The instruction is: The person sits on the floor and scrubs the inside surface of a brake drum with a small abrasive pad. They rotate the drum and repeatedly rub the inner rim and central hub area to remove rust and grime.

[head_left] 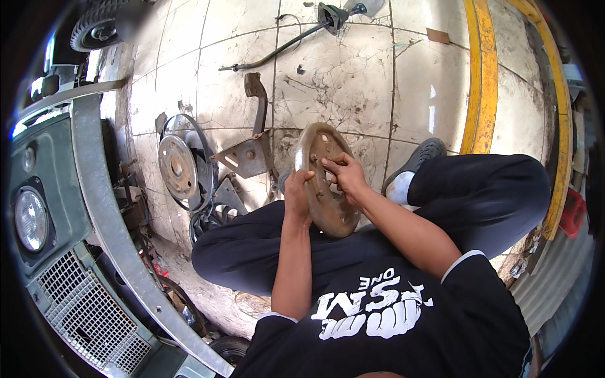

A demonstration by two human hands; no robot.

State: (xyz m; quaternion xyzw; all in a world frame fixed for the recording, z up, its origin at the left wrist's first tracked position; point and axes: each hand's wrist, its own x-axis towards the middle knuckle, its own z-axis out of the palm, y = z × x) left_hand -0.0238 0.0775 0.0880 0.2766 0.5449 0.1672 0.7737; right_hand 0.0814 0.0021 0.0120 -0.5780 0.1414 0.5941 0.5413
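Tiled floor (pixel 353 82). My left hand (pixel 298 196) clasps the rusty plate (pixel 320 190); right hand (pixel 348 175), fingers narrow, touches its face, hold unclear. Probably inspecting; next needs steady support.

- Left hand (pixel 299 192): grips the near-left rim of a brown metal disc (pixel 343 217), held tilted above the lap.
- Right hand (pixel 346 179): thumb and index finger meet at the disc's inner face; any small piece between them hidden.
- Tiled floor (pixel 340 94), toward its left edge: pedal bracket (pixel 249 157); beside it, round metal plate (pixel 177 167) with a dark hoop around it.
- Farther out: long lever (pixel 283 49).
- Toward right edge: yellow bar (pixel 480 82).
- Along left edge: vehicle front (pixel 53 157), round headlight (pixel 31 219).
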